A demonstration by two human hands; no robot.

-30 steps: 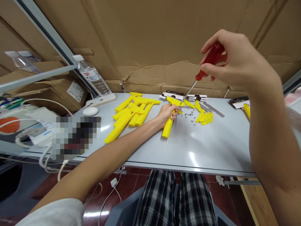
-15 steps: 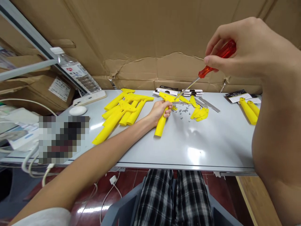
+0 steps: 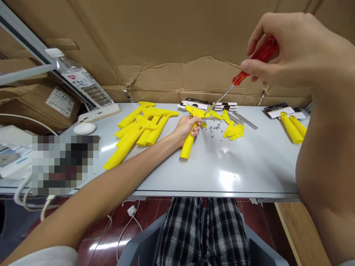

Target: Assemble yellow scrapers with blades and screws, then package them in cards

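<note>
My left hand [image 3: 189,129] is wrapped round the neck of a yellow plastic scraper handle [image 3: 187,147], whose wide head points away from me. In my right hand [image 3: 280,51], raised above the table, is a screwdriver [image 3: 265,50] with a red see-through grip. Its shaft slants down to the left, and the tip meets the right side of the handle's head. Just right of that handle lie loose small screws [image 3: 216,128], yellow cover plates [image 3: 233,130] and flat metal blades [image 3: 245,120]. Several more yellow handles [image 3: 124,147] are piled to the left.
White and black packets [image 3: 225,106] lie at the back, by the cardboard wall [image 3: 166,40]. Two yellow handles [image 3: 291,127] rest on cards at the right. A plastic bottle [image 3: 80,79] leans over a power strip [image 3: 100,112] at left, near a white computer mouse [image 3: 84,128].
The view has shifted slightly. My left hand still holds the handle, and the screwdriver in my right hand stays on its head, with little visible movement.
</note>
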